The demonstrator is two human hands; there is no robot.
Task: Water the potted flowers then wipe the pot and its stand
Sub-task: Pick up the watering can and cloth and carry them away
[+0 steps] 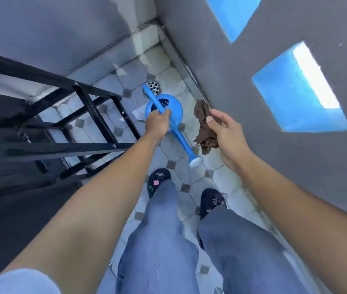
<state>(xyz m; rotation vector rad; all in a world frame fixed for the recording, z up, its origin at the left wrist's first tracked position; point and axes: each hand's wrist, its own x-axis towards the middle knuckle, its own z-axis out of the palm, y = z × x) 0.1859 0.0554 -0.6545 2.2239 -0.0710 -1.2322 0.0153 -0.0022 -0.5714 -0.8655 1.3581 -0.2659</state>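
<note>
My left hand (pixel 159 123) grips the handle of a blue watering can (pixel 173 108), held above the tiled floor with its white-tipped spout (pixel 196 162) pointing back toward my feet. To its right, my right hand (pixel 224 132) pinches a crumpled brown cloth (pixel 204 129) that hangs down close to the grey wall. No pot or flowers show in this view.
A black metal stand (pixel 96 109) with open rungs fills the left side. A round floor drain (pixel 152 87) sits in the tiles beyond the can. Grey walls (pixel 253 49) close the corner ahead and to the right. My legs and dark shoes (pixel 157 181) are below.
</note>
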